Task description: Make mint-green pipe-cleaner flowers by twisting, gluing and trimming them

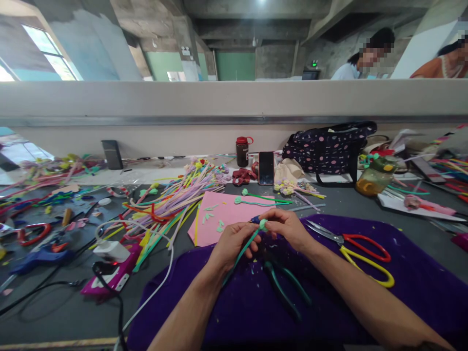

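Your two hands meet over the front of a dark purple cloth point(164, 307), working one green stem point(245, 249) topped by a rounded mint head point(262, 224). Your left hand point(234, 243) pinches the stem just below its head, the free length slanting down past the palm towards you. Your right hand point(288, 226) has thumb and forefinger pressed together on the head from the other side. A small dark blue item point(255, 219) shows at the fingertips; its nature cannot be told.

Directly below the grip, pliers point(283, 287) with dark green handles lie on the cloth, handles towards you. To the right of the grip, scissors point(343, 239) with one red and one yellow handle lie with blades parted. Just beyond the grip, a pink sheet point(204, 239) bears small mint pieces point(208, 214) and further green stems point(266, 202). Farther out, to the left, spreads a heap of multicoloured stems point(179, 190); straight beyond stands a phone point(266, 168).
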`<move>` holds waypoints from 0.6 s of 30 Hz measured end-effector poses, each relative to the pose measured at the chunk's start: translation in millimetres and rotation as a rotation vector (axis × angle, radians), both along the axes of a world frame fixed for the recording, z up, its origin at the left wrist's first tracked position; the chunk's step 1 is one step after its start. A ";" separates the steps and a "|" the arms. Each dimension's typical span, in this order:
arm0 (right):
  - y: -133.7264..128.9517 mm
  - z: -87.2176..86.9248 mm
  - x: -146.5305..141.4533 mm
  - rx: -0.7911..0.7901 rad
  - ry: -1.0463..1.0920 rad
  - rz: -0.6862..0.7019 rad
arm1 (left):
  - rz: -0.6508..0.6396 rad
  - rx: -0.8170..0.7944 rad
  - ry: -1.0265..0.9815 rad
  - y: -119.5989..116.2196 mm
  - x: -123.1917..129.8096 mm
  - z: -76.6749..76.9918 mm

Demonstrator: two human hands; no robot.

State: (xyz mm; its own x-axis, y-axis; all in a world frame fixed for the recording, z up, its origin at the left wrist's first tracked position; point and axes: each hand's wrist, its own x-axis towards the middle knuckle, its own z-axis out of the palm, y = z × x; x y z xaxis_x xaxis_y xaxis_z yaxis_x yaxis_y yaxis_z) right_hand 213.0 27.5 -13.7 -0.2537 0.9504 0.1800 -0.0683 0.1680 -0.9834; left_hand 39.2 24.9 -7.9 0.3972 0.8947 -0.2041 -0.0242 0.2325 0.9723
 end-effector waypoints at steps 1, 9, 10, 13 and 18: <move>0.0 -0.5 -0.3 -0.006 0.001 0.002 | 0.004 -0.006 -0.003 0.1 0.3 0.3; -2.2 -3.1 -5.5 -0.049 0.021 0.024 | 0.050 0.042 0.015 1.7 2.5 -3.0; -2.7 -2.8 -6.0 -0.052 0.027 0.029 | 0.053 0.058 0.026 1.8 2.5 -3.6; -2.1 -1.7 -5.6 -0.064 0.064 0.027 | 0.086 0.102 0.097 2.1 1.2 -3.9; 7.3 -5.0 1.8 -0.133 0.203 -0.030 | 0.250 0.292 0.250 4.8 -5.4 -0.5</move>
State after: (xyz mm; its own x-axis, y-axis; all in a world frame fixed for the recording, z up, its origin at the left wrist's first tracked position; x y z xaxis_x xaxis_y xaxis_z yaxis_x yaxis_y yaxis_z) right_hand 214.8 34.8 -18.6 -0.1966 0.9757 0.0971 -0.2640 0.0427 -0.9636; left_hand 33.8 29.7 -8.4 0.1325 0.9911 0.0090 0.1988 -0.0355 0.9794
